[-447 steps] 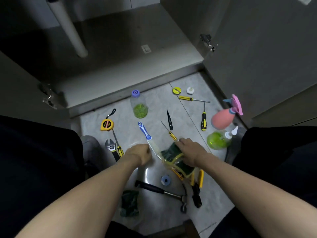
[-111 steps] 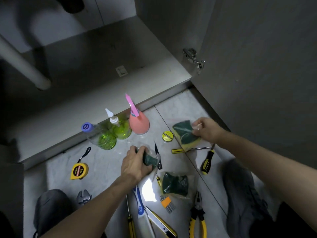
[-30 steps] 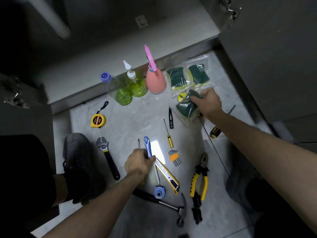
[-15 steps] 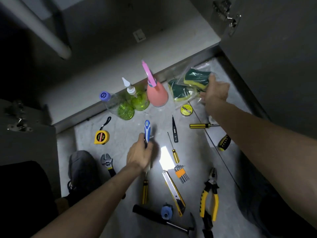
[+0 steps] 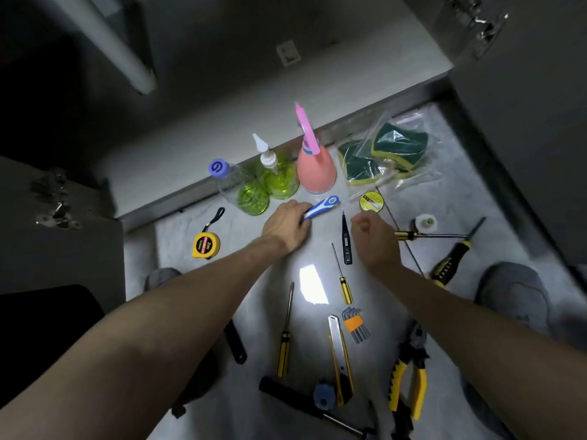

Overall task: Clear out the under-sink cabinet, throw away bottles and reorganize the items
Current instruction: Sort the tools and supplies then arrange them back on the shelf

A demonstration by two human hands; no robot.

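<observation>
Three bottles stand in a row before the open cabinet [image 5: 222,90]: a clear bottle with a purple cap [image 5: 241,188], a green bottle with a white nozzle [image 5: 279,179] and a pink spray bottle [image 5: 316,166]. To their right lie bagged green-and-yellow sponges [image 5: 384,154]. My left hand [image 5: 287,225] grips a blue-and-white handled tool [image 5: 320,207] just below the pink bottle. My right hand [image 5: 373,238] hovers loosely curled, holding nothing, beside a black pen-shaped tool [image 5: 346,241].
Tools cover the floor: tape measure [image 5: 205,245], yellow tape roll [image 5: 371,201], screwdrivers [image 5: 342,277], utility knife [image 5: 340,357], hex keys [image 5: 355,323], pliers [image 5: 408,376], hammer [image 5: 305,404]. A drain pipe [image 5: 117,46] stands inside the cabinet. The open door [image 5: 540,106] is on the right.
My left hand carried the blue-handled tool up toward the pink bottle. My right hand let go of the bagged sponges, left by the cabinet edge, and drew back toward the middle.
</observation>
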